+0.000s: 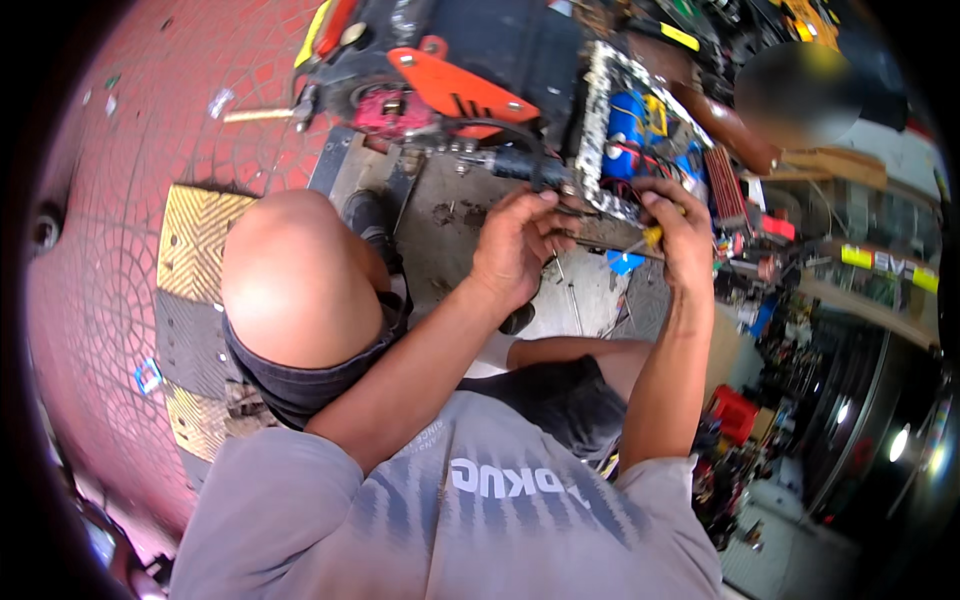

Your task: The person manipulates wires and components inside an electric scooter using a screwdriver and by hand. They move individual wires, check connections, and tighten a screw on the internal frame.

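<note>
My left hand (515,240) is curled at the lower end of a black cable (538,150), thumb and finger around a dark piece of it, beside a black cylindrical part (495,160). My right hand (680,225) grips a screwdriver with a yellow handle (652,237), its shaft slanting down-left. Just above both hands is an open compartment with a speckled white rim (590,120), holding a blue pack (625,135) and wires. It is part of a dark machine with an orange bracket (450,85) and a pink part (375,115).
Rubber ramps (200,240) lie on red paving (110,250) at left, near a hammer (300,112). A metal plate (440,210) lies beneath my hands. Another person, blurred (800,95), is at upper right. Shelves (880,280) and a red stool (732,412) stand at right.
</note>
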Tool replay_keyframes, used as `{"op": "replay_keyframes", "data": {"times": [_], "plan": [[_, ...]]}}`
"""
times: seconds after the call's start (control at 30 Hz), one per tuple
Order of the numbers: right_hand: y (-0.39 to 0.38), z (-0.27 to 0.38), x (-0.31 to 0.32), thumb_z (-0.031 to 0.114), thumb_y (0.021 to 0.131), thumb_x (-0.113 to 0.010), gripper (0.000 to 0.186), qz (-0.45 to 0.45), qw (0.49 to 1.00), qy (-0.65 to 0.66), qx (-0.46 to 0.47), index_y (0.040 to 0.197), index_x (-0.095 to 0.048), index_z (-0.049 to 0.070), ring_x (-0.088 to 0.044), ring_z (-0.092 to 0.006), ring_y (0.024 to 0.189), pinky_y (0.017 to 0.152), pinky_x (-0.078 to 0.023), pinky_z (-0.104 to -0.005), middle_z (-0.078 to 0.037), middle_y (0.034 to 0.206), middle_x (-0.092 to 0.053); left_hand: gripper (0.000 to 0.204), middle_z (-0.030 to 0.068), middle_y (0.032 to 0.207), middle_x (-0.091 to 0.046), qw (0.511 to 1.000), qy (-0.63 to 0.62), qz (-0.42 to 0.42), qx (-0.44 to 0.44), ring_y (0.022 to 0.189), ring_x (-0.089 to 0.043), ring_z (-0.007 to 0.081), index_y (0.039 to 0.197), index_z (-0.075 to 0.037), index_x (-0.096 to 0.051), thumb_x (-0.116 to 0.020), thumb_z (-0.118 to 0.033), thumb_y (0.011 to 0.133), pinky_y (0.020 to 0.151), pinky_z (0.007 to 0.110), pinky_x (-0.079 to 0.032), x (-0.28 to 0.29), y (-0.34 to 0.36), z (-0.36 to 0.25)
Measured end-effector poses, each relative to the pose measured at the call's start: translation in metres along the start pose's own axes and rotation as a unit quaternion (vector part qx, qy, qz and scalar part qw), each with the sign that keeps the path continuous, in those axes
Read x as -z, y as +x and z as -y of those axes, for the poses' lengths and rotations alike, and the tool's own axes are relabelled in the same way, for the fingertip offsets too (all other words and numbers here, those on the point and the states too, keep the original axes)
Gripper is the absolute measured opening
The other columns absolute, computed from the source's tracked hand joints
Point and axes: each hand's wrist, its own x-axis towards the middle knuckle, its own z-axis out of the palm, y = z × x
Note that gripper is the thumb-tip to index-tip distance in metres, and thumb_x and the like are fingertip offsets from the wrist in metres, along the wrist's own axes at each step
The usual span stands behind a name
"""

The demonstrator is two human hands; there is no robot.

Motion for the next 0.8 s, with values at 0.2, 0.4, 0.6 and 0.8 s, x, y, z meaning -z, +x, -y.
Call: {"op": "replay_keyframes", "data": {"times": [0.2, 0.4, 0.6, 0.8], "plan": [[-0.012, -0.030, 0.003, 0.011, 0.092, -0.065, 0.019, -0.053, 0.968, 0.244, 0.022, 0.106, -0.075, 0.002, -0.057, -0.0067, 0.067, 0.054, -0.041, -0.0201, -0.002, 0.079, -0.066, 0.020, 0.0096, 0.105, -0.072, 0.980, 0.169, -0.071, -0.080, 0.085, -0.070, 0.0183, 0.114, -0.004, -0.065, -0.066, -0.016, 0.097, 0.071, 0.032, -0.058, -0.017, -0.009, 0.014], [-0.041, -0.070, -0.029, 0.008, 0.093, -0.063, 0.016, -0.131, 0.928, 0.342, 0.070, 0.103, -0.070, -0.003, -0.056, -0.0135, 0.062, 0.050, -0.041, -0.0247, -0.008, 0.079, -0.063, 0.025, 0.0109, 0.101, -0.074, 0.935, 0.338, -0.084, -0.063, 0.080, -0.068, 0.0161, 0.112, -0.002, -0.066, -0.064, -0.024, 0.103, 0.070, 0.030, -0.055, -0.010, -0.007, 0.005], [-0.040, -0.081, -0.048, 0.016, 0.095, -0.070, 0.020, -0.048, 0.908, 0.406, -0.093, 0.104, -0.070, -0.002, -0.060, -0.0129, 0.063, 0.049, -0.041, -0.0247, -0.012, 0.087, -0.071, 0.032, 0.0103, 0.099, -0.075, 0.908, 0.410, -0.080, -0.031, 0.081, -0.069, 0.0160, 0.108, 0.001, -0.068, -0.060, -0.031, 0.106, 0.068, 0.030, -0.056, -0.012, -0.006, -0.002], [-0.033, -0.088, -0.067, 0.026, 0.093, -0.077, 0.025, -0.019, 0.874, 0.475, -0.100, 0.099, -0.074, 0.001, -0.056, -0.0101, 0.057, 0.048, -0.039, -0.0237, -0.007, 0.081, -0.072, 0.036, 0.0111, 0.099, -0.073, 0.934, 0.347, -0.084, 0.013, 0.083, -0.069, 0.0210, 0.113, 0.003, -0.068, -0.051, -0.028, 0.109, 0.071, 0.035, -0.059, -0.022, 0.001, -0.002]]}}
